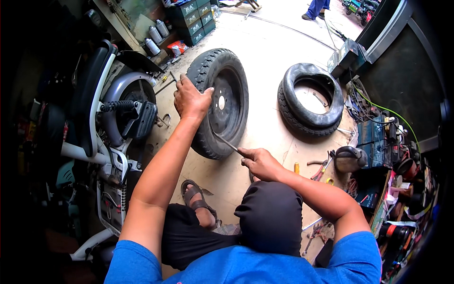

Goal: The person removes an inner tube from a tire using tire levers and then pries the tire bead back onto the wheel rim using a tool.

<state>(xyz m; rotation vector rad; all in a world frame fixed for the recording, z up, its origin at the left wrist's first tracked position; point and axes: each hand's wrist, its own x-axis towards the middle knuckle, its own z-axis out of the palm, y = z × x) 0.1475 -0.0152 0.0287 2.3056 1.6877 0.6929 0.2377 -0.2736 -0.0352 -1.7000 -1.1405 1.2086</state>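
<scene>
Spread along the outer edge of the wheel [231, 106], the left hand [193, 98] rests its fingers over the tread, the thumb pointing across the sidewall. Closed around a thin metal lever [225, 140], the right hand [261, 163] holds it low against the wheel, where the far end meets the edge of the dark rim. That wheel, a treaded black tyre on its rim, stands nearly upright on the floor [265, 123] in front of the person's knees. Beside the left fingers shows a dark rod [164, 87]; whether they touch it, I cannot tell. Well apart on the right, a smooth black inner tube [336, 99] lies on top of a second tyre [289, 118]. Near the right forearm are pliers [323, 170]. A white-framed two-wheeler [96, 87] stands on the left, and farther out are silver cans [152, 46] and stacked dark green boxes [191, 21].
</scene>
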